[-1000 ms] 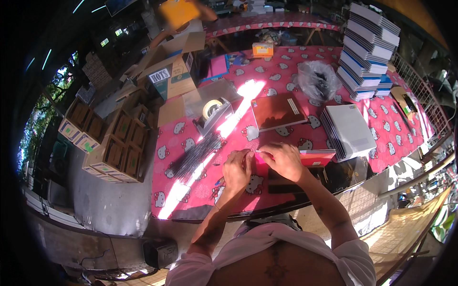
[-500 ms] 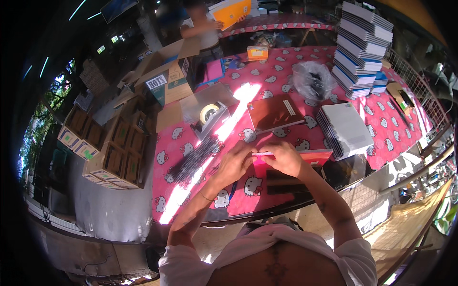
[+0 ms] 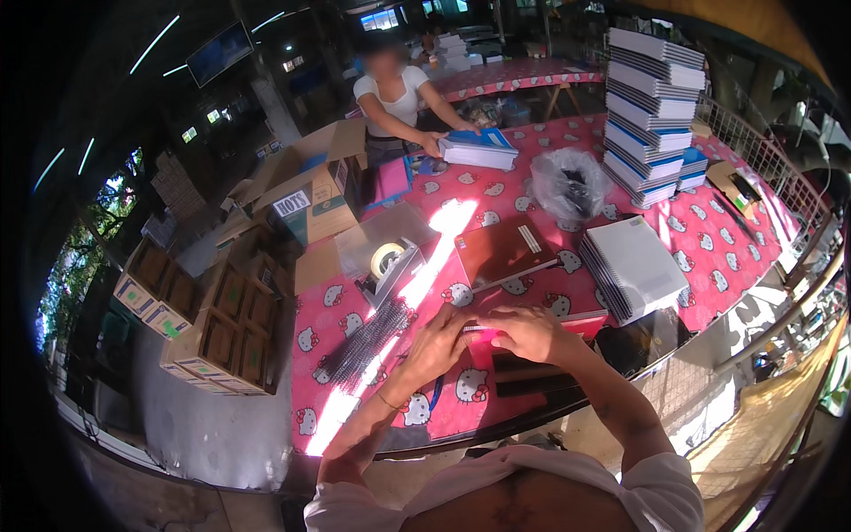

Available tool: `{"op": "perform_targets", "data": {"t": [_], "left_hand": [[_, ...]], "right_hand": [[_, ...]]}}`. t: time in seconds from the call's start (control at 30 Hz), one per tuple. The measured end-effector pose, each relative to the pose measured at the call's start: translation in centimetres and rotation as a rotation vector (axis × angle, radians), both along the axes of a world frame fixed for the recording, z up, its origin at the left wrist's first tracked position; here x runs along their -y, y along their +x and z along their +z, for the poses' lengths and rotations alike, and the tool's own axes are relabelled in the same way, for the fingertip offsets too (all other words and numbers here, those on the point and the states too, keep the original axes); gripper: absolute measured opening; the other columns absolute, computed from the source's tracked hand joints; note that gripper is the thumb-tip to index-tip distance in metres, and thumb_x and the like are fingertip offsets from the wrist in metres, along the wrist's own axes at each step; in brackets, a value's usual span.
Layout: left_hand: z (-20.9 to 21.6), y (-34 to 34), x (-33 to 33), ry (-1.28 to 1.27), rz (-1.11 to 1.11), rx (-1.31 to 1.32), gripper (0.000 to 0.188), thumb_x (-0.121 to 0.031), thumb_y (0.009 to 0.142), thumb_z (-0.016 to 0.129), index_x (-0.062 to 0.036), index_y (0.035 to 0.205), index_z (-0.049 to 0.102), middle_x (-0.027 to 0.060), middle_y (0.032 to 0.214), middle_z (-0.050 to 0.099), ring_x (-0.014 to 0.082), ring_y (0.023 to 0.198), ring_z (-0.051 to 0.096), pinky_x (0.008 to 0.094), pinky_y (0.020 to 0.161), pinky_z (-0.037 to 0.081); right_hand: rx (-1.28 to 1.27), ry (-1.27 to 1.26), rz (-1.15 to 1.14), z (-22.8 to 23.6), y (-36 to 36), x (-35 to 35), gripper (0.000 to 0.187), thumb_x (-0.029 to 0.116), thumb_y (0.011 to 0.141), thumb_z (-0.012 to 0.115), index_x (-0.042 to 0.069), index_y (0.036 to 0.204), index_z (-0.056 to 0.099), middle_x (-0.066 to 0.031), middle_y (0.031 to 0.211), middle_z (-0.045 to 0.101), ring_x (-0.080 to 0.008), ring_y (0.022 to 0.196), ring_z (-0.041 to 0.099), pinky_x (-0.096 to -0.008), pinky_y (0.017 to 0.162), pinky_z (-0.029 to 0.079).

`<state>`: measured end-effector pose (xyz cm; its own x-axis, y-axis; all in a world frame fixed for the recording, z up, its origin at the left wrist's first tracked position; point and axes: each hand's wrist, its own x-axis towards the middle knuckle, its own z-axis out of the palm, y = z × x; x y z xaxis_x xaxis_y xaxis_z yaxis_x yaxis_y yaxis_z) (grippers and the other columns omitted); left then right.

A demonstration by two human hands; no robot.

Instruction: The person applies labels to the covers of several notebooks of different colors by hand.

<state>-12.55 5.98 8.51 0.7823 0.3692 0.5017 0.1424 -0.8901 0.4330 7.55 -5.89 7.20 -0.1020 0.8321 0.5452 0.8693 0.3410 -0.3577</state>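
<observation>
Both my hands are at the near edge of the table, on a red-covered notebook [image 3: 585,326] with pale page edges. My left hand [image 3: 441,341] is closed at its left end, fingertips pinched together. My right hand [image 3: 530,333] bends over its top edge, thumb and fingers closed near the left one. A small pink-white strip [image 3: 479,327] shows between the fingertips; whether it is part of the notebook I cannot tell. Black binding coils [image 3: 365,344] lie left of my left hand. Beyond my hands rests a brown-red notebook [image 3: 505,251] with a pale label.
Right of my hands is a stack of grey spiral notebooks [image 3: 634,266]; a tall notebook pile [image 3: 651,115] rises behind it. A clear plastic bag [image 3: 570,184], a tape dispenser [image 3: 387,263] and an open carton [image 3: 310,199] stand around. Across the table, a co-worker [image 3: 394,97] holds blue-covered notebooks [image 3: 479,149].
My view has tilted, so the table sits lower in it. My hands keep their grip on the notebook. The co-worker, earlier holding up something orange-yellow, now has both hands at a blue-covered stack on the table.
</observation>
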Motion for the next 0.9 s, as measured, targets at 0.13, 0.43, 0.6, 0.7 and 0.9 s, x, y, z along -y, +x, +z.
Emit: {"op": "perform_targets", "data": {"t": [0.13, 0.43, 0.6, 0.7, 0.9], "left_hand": [[-0.8, 0.2, -0.8, 0.143, 0.001, -0.063, 0.027, -0.027, 0.094, 0.068, -0.0081, 0.112, 0.069, 0.0122, 0.09, 0.062, 0.0328, 0.074, 0.065, 0.042, 0.058, 0.052], [-11.0, 0.9, 6.9, 0.342, 0.376, -0.322, 0.089, -0.062, 0.094, 0.049, 0.0064, 0.149, 0.036, 0.0282, 0.157, 0.031, 0.042, 0.147, 0.028, 0.0661, 0.114, 0.019], [-8.2, 2.0, 4.5, 0.317, 0.499, -0.261, 0.088, -0.059, 0.094, 0.051, 0.0064, 0.15, 0.033, 0.0275, 0.158, 0.029, 0.0414, 0.149, 0.025, 0.0683, 0.115, 0.017], [-8.4, 2.0, 5.3, 0.223, 0.349, -0.374, 0.082, -0.053, 0.097, 0.05, 0.0066, 0.151, 0.031, 0.028, 0.159, 0.028, 0.0428, 0.149, 0.024, 0.068, 0.115, 0.016], [-7.6, 2.5, 4.2, 0.273, 0.315, -0.28, 0.087, -0.058, 0.094, 0.054, 0.0103, 0.146, 0.037, 0.0332, 0.154, 0.033, 0.0478, 0.146, 0.028, 0.0674, 0.112, 0.023]], "right_hand": [[0.031, -0.36, -0.154, 0.7, 2.8, 2.2, 0.023, 0.026, 0.096, 0.06, 0.018, 0.115, 0.071, -0.0101, 0.1, 0.073, -0.0351, 0.087, 0.069, -0.0494, 0.077, 0.055], [0.189, -0.148, -0.247, -1.2, 2.8, 1.6, 0.027, 0.025, 0.096, 0.058, 0.024, 0.121, 0.07, -0.0059, 0.086, 0.073, -0.0299, 0.07, 0.066, -0.0431, 0.069, 0.051], [0.155, -0.145, -0.231, -2.3, 3.2, 1.8, 0.028, 0.026, 0.096, 0.058, 0.025, 0.122, 0.07, -0.0051, 0.089, 0.074, -0.0306, 0.072, 0.066, -0.0448, 0.07, 0.05], [0.155, -0.09, -0.217, -2.3, 2.7, 1.0, 0.025, 0.026, 0.097, 0.055, 0.021, 0.114, 0.073, -0.0067, 0.087, 0.074, -0.031, 0.069, 0.068, -0.0462, 0.065, 0.054], [0.182, -0.196, -0.248, -1.5, 3.1, 2.1, 0.026, 0.026, 0.097, 0.056, 0.018, 0.116, 0.071, -0.0063, 0.092, 0.075, -0.0302, 0.081, 0.071, -0.0455, 0.07, 0.055]]}}
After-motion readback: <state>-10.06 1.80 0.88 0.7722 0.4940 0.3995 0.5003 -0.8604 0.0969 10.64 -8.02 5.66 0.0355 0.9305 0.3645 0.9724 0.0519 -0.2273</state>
